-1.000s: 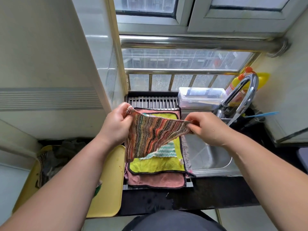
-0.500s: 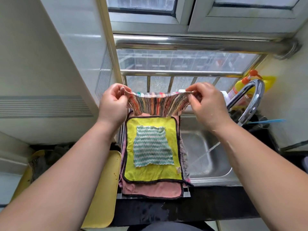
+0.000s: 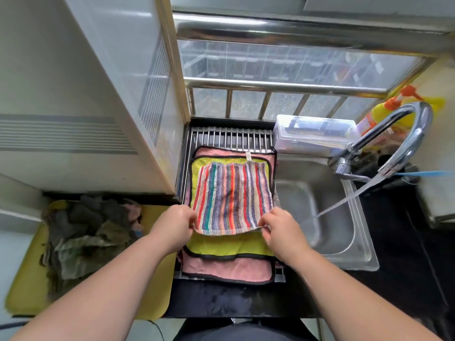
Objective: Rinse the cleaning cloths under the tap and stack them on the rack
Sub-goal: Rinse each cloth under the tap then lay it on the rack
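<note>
Black worktop [image 3: 209,301], wet, nearest. Left hand [image 3: 172,223] and right hand [image 3: 280,227] each pinch a near corner of the striped cloth [image 3: 231,195], which lies flat on the yellow cloth [image 3: 229,247], over the pink cloth [image 3: 226,268], on the rack [image 3: 231,137]. Farther right, the tap [image 3: 406,134] appears to run a thin stream into the sink [image 3: 344,244].

In the middle of the frame the striped terry cloth [image 3: 232,198] runs lengthwise in red, teal, purple, orange, grey and white. Under it the yellow-green square cloth [image 3: 229,247] has a black border, and the pink cloth [image 3: 226,268] lowest has the same black edging. The metal bar rack [image 3: 231,137] at upper centre and the curved metal tap [image 3: 406,134] at right are silvery. At lower left the flat plastic tray [image 3: 157,286] is yellow, and its heap of crumpled cloths [image 3: 81,232] is grey, dull green and some pink. The plastic bottle [image 3: 384,112] at upper right is yellow with an orange cap.
</note>
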